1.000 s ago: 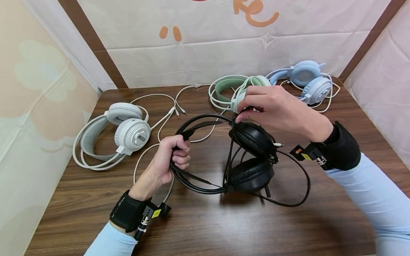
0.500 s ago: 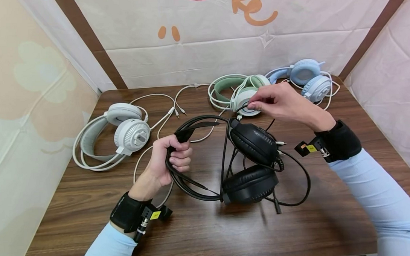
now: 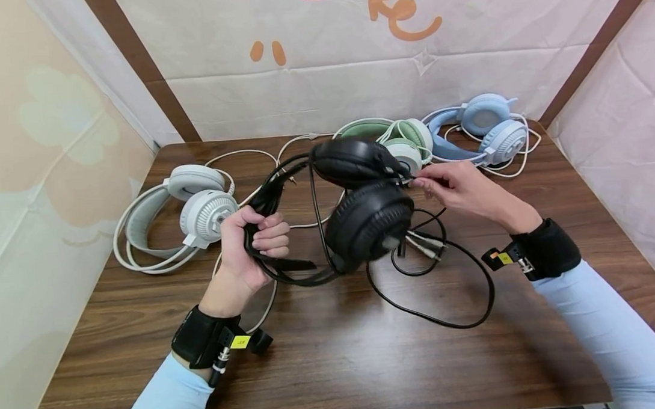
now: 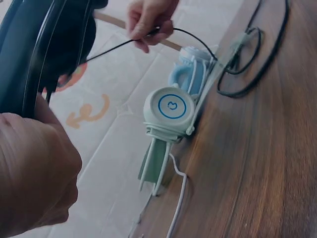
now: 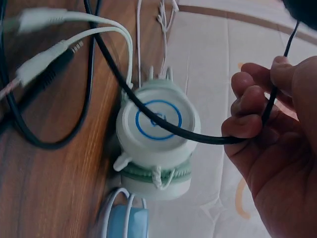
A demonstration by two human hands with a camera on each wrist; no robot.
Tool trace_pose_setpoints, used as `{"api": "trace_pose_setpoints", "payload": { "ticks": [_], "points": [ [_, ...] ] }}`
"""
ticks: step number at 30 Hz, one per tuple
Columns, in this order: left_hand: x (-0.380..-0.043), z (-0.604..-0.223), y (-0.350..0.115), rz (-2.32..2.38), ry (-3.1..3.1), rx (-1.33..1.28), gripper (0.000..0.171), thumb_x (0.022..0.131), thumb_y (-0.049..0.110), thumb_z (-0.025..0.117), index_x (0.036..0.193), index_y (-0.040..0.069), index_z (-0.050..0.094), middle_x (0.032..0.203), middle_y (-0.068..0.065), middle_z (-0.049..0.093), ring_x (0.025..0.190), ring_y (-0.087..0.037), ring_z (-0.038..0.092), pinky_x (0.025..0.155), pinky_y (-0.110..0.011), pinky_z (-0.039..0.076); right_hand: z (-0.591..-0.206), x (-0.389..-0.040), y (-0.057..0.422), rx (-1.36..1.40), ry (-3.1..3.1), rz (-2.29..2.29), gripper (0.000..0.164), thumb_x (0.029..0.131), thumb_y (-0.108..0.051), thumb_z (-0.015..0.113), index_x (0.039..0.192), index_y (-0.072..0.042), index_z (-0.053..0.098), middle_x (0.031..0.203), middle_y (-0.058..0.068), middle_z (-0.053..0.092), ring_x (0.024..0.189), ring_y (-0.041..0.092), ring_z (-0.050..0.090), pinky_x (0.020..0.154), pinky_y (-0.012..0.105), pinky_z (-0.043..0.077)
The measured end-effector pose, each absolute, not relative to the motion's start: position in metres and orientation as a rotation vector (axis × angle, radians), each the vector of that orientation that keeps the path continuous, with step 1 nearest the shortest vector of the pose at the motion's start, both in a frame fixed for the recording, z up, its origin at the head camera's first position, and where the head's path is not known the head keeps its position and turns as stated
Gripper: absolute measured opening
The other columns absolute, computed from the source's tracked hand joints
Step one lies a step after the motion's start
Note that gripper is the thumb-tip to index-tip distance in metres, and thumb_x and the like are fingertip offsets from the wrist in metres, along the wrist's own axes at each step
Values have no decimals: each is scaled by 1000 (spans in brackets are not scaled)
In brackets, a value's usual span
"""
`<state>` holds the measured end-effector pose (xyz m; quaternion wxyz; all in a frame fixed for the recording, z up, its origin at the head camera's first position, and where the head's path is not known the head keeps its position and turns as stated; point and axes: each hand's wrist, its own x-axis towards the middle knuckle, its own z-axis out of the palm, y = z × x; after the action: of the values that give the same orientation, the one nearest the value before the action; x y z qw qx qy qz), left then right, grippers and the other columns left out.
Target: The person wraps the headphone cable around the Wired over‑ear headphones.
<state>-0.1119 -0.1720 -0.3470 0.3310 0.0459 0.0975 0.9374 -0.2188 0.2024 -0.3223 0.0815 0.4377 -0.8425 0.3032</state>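
Observation:
Black headphones are held up over the table, tilted, with their two ear cups toward the right. My left hand grips them by the headband, fingers curled round it. A black cable runs from the ear cups, and my right hand pinches it just right of them. In the right wrist view the cable passes between the thumb and curled fingers of that hand. Below, the rest of the cable lies in loops on the wood, with pale plugs among them.
White headphones lie at the left, their pale cord trailing behind the black pair. Green headphones and light blue headphones stand at the back right. A printed cloth wall rises behind the wooden table.
The black headphones have risen and turned, ear cups swinging up and away. My right hand first moved back from the upper ear cup, then right and down, pinching the cable. My left hand shifted slightly left.

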Motion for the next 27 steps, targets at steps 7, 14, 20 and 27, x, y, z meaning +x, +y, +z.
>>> {"api": "trace_pose_setpoints", "payload": {
  "ticks": [7,14,20,27],
  "points": [
    [-114,-344,-175,2646,67,-200,15,71,6,52,69,9,37,65,12,22,51,1,18,43,-18,30,-325,-192,183,1426,-2483,805,16,95,0,64,108,-6,72,89,-1,70,73,3,56,64,20,46],
    [-116,-340,-173,2763,3,-412,13,68,4,51,67,7,38,62,6,31,48,-3,22,37,-28,39,-322,-153,155,1598,-2436,748,6,98,-6,63,96,-10,68,82,-7,62,72,0,55,63,21,49],
    [-117,-338,-172,2818,28,-512,15,66,3,51,66,8,37,60,5,33,45,-4,24,35,-26,37,-319,-130,142,1668,-2335,652,3,98,-9,63,96,-10,66,80,-7,58,67,0,52,60,20,48],
    [-118,-339,-169,2868,112,-578,16,62,4,51,62,9,35,60,7,30,45,-2,23,34,-23,34,-320,-118,133,1718,-2235,603,8,97,-11,65,90,-13,61,77,-9,57,62,-1,53,56,18,48]
  ]
}}
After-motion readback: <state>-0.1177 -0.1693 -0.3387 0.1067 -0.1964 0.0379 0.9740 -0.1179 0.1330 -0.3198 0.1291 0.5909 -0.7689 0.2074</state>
